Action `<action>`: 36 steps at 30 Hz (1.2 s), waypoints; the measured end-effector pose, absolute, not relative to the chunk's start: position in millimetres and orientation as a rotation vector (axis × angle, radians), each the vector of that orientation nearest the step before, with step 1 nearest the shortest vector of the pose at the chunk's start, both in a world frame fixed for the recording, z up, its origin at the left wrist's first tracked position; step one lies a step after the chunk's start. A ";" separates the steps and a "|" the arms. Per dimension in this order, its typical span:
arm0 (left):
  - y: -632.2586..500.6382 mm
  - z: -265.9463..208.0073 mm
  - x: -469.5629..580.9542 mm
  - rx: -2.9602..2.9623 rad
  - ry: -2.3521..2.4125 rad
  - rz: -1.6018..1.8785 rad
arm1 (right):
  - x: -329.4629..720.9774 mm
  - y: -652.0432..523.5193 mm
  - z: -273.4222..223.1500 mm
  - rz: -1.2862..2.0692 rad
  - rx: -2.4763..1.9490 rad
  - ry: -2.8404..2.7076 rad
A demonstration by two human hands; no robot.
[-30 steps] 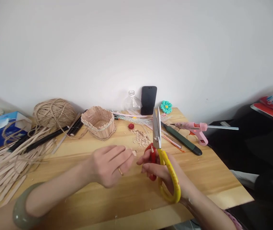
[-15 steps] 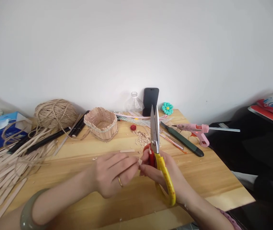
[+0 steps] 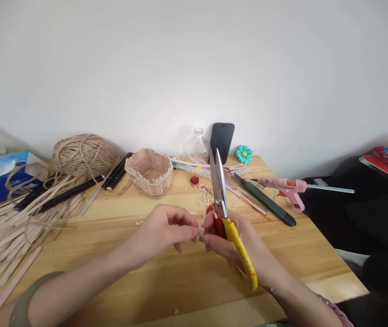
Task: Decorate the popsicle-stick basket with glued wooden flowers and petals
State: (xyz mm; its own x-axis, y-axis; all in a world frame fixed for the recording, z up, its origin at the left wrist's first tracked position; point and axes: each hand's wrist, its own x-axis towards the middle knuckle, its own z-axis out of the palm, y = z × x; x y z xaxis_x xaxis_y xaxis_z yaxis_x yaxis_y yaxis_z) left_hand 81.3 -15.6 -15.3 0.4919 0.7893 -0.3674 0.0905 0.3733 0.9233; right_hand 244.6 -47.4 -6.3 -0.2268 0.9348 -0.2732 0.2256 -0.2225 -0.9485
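Observation:
My left hand is closed in a pinch on a small piece of wooden craft stick. The thumb and fingertips of my right hand meet the other end of that piece. Hooked in my right hand are scissors with one red and one yellow handle, their blades pointing up and slightly apart. Behind my left fingers another short piece of stick lies partly hidden on the table. Wood shavings and a small red ball-like flower lie beyond the hands.
A craft-stick basket, a twine ball and loose craft sticks are on the left. Behind are a clear bottle top and a phone. A green cutter and a pink glue gun lie right.
My left hand has turned from back-up to thumb side showing, still at the wooden piece. The scissors stay in my right hand. The whole view has shifted slightly.

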 end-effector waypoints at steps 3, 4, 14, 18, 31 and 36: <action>-14.2 -14.0 78.5 1.049 0.985 0.608 | 250.5 -47.7 -11.1 1.475 -1.414 -1.447; -13.6 -13.8 77.5 1.032 0.984 0.643 | 253.7 -48.9 -13.6 1.471 -1.408 -1.457; -3.8 -11.1 75.7 0.990 0.980 0.961 | 270.2 -68.3 -14.4 1.411 -1.586 -1.729; -5.3 -11.7 75.9 1.022 0.978 0.963 | 265.9 -69.2 -6.0 1.404 -1.660 -1.837; -8.7 -13.7 76.2 1.067 1.010 0.930 | 256.3 -66.6 -2.9 1.383 -1.679 -1.831; -8.4 -14.7 75.9 1.073 1.011 0.924 | 256.2 -64.4 -3.9 1.411 -1.670 -1.843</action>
